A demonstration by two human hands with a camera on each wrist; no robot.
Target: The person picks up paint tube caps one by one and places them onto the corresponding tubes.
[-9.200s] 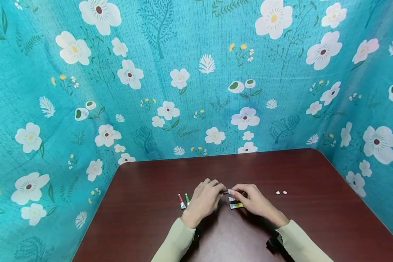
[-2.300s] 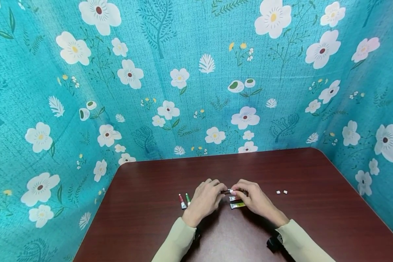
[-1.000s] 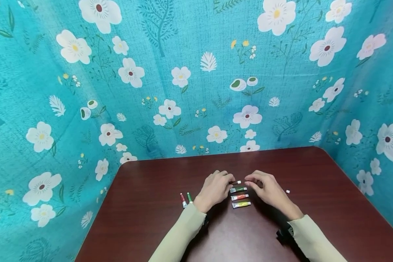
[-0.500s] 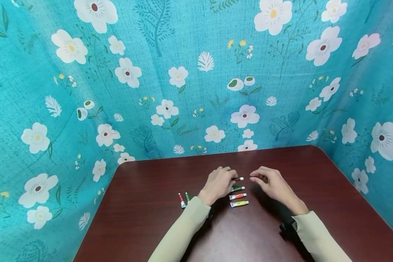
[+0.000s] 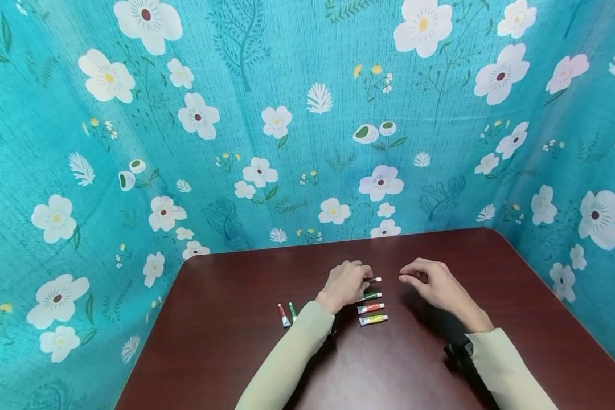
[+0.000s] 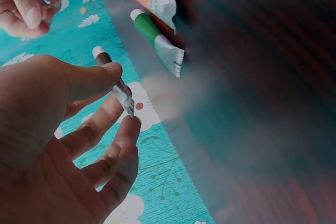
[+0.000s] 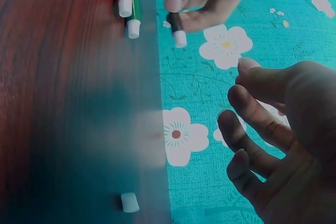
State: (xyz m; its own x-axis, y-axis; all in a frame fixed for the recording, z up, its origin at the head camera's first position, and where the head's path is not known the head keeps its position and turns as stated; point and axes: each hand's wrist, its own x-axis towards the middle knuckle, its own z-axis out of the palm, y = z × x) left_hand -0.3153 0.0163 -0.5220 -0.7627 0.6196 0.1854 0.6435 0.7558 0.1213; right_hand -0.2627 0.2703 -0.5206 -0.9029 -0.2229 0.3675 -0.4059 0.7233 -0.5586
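My left hand (image 5: 344, 285) pinches a small dark paint tube (image 6: 124, 97) between thumb and fingers, its white cap (image 7: 180, 39) pointing toward the right hand. Beneath that hand, in the head view, a green paint tube (image 5: 372, 296), an orange one (image 5: 371, 308) and a yellow one (image 5: 373, 320) lie in a column on the table, caps to the right. My right hand (image 5: 435, 285) hovers apart from the held tube. Its fingers are loosely bent, thumb near the index fingertip, with nothing visible between them in the right wrist view.
A red paint tube (image 5: 284, 315) and another green tube (image 5: 292, 310), partly hidden by the left sleeve, lie at the left on the dark red table (image 5: 225, 341). One loose white cap (image 7: 129, 203) sits near the right hand. A flowered blue cloth (image 5: 297, 142) hangs behind the table.
Earlier both hands held the dark tube together at its cap. The right hand has let go and moved right; the left has carried the tube farther back, uncovering the column of tubes.
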